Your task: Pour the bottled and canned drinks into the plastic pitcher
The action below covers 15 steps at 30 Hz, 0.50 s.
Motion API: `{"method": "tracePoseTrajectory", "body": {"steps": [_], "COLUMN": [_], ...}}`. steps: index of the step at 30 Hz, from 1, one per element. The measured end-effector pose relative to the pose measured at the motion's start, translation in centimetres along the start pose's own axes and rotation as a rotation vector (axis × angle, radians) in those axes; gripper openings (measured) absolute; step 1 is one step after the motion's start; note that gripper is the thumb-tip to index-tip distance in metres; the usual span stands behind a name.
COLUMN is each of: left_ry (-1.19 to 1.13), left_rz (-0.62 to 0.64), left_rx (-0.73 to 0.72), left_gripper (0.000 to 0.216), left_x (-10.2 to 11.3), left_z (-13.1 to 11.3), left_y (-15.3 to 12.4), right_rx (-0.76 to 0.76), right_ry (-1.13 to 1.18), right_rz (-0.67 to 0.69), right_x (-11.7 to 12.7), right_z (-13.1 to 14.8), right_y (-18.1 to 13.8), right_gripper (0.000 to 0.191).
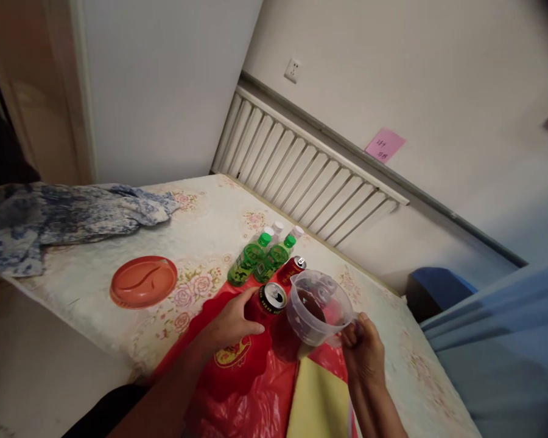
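My left hand (232, 323) is wrapped round an opened red drinks can (270, 299) that stands on a red plastic bag (242, 389). My right hand (363, 347) grips the handle of a clear plastic measuring cup (317, 307) with a little dark liquid at its bottom, held just right of the can. A second red can (293, 267) stands behind them. Two green bottles (245, 260) (274, 255) with green caps stand at the back, with white-capped bottles (278, 227) behind them.
An orange plate (143, 281) lies to the left on the floral tablecloth (201, 231). Blue-white cloth (50, 216) is heaped at the far left. A yellow sheet (319, 401) lies near me. A radiator (301, 176) lines the wall; a blue box (438, 286) sits below right.
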<state>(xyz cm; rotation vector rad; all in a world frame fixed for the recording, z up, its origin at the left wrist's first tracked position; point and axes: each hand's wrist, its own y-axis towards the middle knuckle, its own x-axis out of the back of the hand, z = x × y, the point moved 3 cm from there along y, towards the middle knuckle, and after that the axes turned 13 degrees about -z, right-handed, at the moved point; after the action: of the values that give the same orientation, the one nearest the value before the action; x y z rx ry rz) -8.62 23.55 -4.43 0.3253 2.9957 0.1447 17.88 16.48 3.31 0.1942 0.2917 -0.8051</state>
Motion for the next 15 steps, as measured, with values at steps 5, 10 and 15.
{"method": "tracePoseTrajectory", "body": {"steps": [5, 10, 15], "left_ry": [0.069, 0.057, -0.012], "left_rz": [-0.001, 0.019, 0.037], "left_rx": [0.034, 0.049, 0.031], "left_gripper": [0.081, 0.083, 0.078], "left_x": [0.1, 0.0, -0.3], "left_z": [-0.1, -0.4, -0.4], "left_y": [0.0, 0.1, 0.1], "right_rx": [0.002, 0.015, 0.010], "right_ry": [0.037, 0.031, 0.001], "right_rz": [-0.028, -0.031, 0.034], "right_x": [0.2, 1.4, 2.6], "right_z": [-1.5, -2.7, -3.1], "right_y": [0.5, 1.1, 1.1], "right_gripper": [0.041, 0.039, 0.038]}}
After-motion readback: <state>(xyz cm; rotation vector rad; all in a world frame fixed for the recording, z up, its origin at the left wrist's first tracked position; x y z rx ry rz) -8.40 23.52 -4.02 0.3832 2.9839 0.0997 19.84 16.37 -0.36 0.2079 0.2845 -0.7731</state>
